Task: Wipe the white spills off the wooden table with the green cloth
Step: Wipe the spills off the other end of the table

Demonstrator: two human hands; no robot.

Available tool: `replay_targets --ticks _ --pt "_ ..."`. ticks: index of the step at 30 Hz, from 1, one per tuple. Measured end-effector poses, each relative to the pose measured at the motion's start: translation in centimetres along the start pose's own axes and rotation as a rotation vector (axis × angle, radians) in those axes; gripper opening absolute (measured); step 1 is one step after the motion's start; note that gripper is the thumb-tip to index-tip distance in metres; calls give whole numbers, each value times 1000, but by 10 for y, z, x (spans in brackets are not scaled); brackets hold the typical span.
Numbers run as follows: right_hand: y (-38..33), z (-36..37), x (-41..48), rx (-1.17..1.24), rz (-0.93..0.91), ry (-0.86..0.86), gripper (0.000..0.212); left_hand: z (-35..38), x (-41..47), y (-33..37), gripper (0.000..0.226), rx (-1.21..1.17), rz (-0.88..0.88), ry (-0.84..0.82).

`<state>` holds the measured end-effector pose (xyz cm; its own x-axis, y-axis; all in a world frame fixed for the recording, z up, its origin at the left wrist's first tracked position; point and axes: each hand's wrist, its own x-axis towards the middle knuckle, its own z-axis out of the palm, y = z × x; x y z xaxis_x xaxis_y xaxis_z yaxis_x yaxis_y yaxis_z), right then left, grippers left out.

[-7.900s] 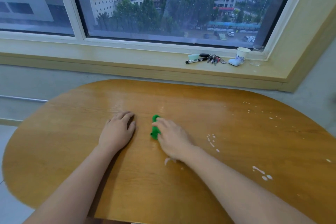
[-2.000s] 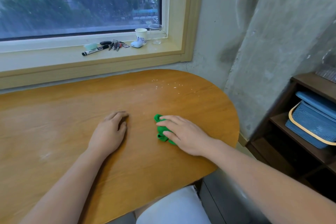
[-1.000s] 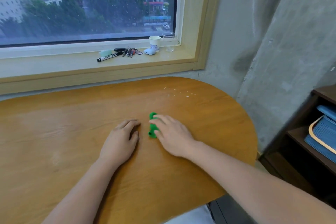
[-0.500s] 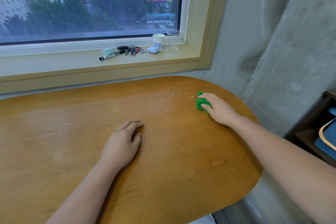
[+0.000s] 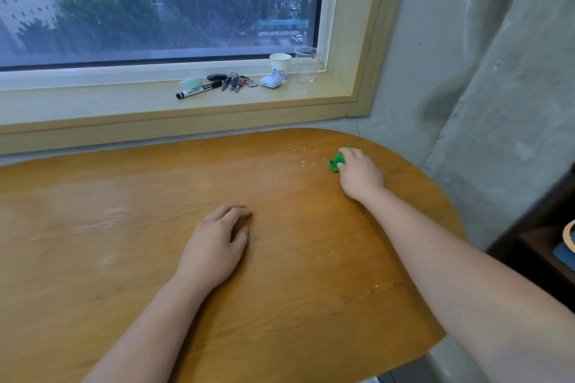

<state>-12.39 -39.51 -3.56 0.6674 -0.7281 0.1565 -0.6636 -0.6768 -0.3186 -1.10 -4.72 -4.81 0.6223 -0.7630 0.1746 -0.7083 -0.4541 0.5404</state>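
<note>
Wooden and glossy, the surface (image 5: pixel 130 258) fills the near part of the view, with both bare forearms reaching over its front edge. The left hand (image 5: pixel 214 242) lies palm down near the middle, fingers loosely curled against the wood and gripping nothing. A single tiny white fleck sits off to its right, near the right forearm. Farther out and to the right, the right hand (image 5: pixel 359 172) presses down on the green cloth (image 5: pixel 336 162), which is bunched under the fingers so that only its left part shows; the hand is closed over the cloth close to the rounded far-right edge. Just left of the cloth, a scatter of small white spills (image 5: pixel 303 156) dots the wood, apart from the cloth but near it.

Beyond the surface runs a pale window sill (image 5: pixel 93 102). On it lie a black marker (image 5: pixel 199 90), a pale green block just behind it, a bunch of keys (image 5: pixel 235 81), a small white case (image 5: pixel 270 81), a white paper cup (image 5: pixel 280 67) and a clear plastic cup (image 5: pixel 305 64). Behind the glass are trees and buildings. A grey concrete wall (image 5: pixel 466 71) rises at right, and a dark shelf (image 5: pixel 541 242) stands at the right edge.
</note>
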Motion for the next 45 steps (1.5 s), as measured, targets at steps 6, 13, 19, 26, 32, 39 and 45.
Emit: replay_targets --ticks 6,13,19,26,32,39,45 --pt "-117 34 -28 26 -316 -120 49 -1 1 0 34 -11 17 12" --pt "-169 47 -35 104 -622 -281 44 1 1 -2 35 -32 16 29" --pt "-109 32 9 203 -589 -274 38 -1 2 -3 34 -53 8 16" --pt "7 6 66 121 -234 -53 41 0 1 -6 33 -56 5 11" --pt "64 9 96 68 42 92 42 1 1 -6 33 -56 8 10" --pt "-5 25 108 -32 139 15 57 1 2 -5 33 -41 10 24" --pt "-95 40 97 51 -75 -84 60 0 2 -3 33 -38 2 24"
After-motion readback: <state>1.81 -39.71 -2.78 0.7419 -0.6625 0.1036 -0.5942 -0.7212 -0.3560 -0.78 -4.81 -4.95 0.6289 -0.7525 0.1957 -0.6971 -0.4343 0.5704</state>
